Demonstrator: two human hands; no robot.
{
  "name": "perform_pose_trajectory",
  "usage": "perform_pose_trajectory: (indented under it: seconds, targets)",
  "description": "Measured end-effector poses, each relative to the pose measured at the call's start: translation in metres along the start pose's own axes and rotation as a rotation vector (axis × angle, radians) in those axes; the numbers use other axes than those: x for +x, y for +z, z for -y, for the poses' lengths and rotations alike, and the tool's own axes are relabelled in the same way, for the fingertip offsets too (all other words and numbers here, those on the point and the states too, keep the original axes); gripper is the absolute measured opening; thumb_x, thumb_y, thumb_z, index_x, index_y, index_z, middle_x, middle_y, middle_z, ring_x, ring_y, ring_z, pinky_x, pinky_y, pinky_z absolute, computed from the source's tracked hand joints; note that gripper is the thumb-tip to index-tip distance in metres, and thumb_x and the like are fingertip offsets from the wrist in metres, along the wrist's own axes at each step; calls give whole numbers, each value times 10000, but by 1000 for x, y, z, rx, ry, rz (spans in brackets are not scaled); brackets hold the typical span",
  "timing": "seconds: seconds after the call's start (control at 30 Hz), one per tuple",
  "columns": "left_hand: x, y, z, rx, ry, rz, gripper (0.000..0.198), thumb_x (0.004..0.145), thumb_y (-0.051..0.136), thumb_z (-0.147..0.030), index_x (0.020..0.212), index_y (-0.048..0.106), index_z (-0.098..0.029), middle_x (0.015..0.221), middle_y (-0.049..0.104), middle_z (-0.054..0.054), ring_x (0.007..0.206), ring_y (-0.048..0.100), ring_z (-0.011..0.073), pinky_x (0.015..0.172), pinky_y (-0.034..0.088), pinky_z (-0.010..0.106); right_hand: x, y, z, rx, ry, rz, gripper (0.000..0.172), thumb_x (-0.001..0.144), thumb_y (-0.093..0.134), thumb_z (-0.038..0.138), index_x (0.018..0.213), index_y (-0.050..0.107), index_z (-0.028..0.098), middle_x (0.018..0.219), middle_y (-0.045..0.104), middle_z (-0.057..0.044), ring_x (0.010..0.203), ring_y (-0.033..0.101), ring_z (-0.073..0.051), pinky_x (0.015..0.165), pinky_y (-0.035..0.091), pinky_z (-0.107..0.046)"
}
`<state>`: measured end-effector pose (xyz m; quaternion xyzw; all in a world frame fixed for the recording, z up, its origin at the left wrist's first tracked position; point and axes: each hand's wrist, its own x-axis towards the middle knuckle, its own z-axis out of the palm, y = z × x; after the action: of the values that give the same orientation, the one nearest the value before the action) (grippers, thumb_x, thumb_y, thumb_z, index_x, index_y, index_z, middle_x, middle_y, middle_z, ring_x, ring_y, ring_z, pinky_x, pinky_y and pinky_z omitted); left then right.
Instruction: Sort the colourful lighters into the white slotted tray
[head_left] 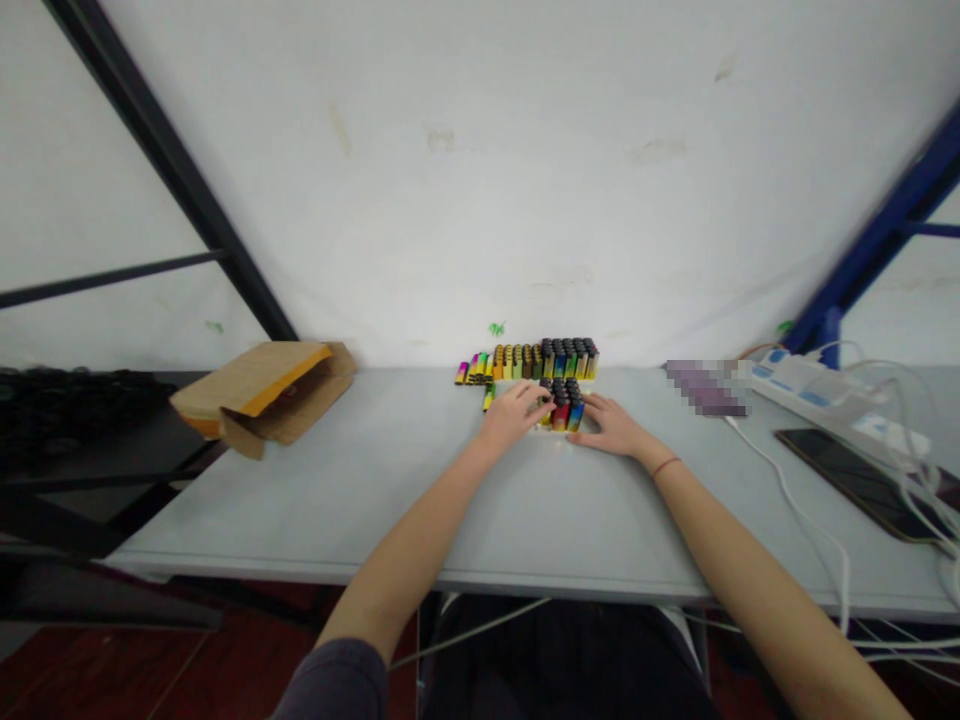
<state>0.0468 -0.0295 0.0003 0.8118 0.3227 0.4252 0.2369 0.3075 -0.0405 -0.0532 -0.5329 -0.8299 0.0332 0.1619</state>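
A small pale tray (552, 432) stands in front of me, holding upright lighters (575, 415) with black tops and colourful bodies. At its left end, my left hand (514, 418) is closed, fingertips pinching a lighter by its dark top; the fingers hide most of it. My right hand (613, 427) spans the tray's right end, thumb at the front and fingers along the side, holding it. Behind stand a row of black-topped lighters (570, 360) and a row of yellow-topped lighters (517, 362). Several loose lighters (477, 368) lie to their left.
An opened brown paper package (262, 390) lies at the left of the grey table (300, 520). On the right are a partly blurred purple item (705, 388), a white power strip (817, 395), a dark phone (847, 475) and tangled white cables (795, 500). The wall rises behind.
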Motion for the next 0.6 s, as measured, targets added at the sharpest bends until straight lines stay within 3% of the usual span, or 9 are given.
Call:
perform_pose_trajectory:
  seconds: [0.13,0.23,0.3,0.37,0.47,0.6]
  targets:
    - [2,-9,-1,24,-12,-76,63,880,730,-302,909,743,-247,981,691,70,996,646,232,987,472,315,0,0,0,-13,3,17,851,893,589,756,1499,588,158,1585,518,-212,1438,490,-435,1188,400,-576]
    - [4,-22,10,13,-208,-253,66,891,712,-257,833,702,-227,901,669,69,964,644,231,940,471,285,0,0,0,-21,20,18,870,891,590,758,1519,567,156,1586,516,-213,1442,488,-433,1186,404,-568]
    - [4,-32,21,88,-368,-279,106,907,698,-253,807,688,-219,918,676,83,1004,652,243,913,479,278,0,-1,1,-24,27,23,881,889,591,762,1523,564,152,1588,515,-211,1448,483,-432,1192,401,-560]
    - [3,-41,32,259,-474,-195,92,944,666,-290,928,729,-225,1052,705,102,1082,657,255,934,492,297,0,-1,1,-28,30,35,894,888,583,770,1524,563,142,1596,505,-213,1458,472,-435,1199,393,-557]
    - [2,-48,44,535,-535,11,268,998,593,-367,1194,737,-254,1278,694,111,1175,658,262,994,506,334,0,-2,2,-25,32,42,905,888,578,773,1523,564,129,1609,490,-215,1465,460,-445,1205,385,-562]
    - [5,-50,48,685,-550,194,416,974,584,-282,1378,658,-211,1369,686,141,1226,665,283,1019,515,347,0,-1,0,-10,29,30,898,880,584,777,1520,572,147,1602,504,-203,1456,471,-447,1197,394,-576]
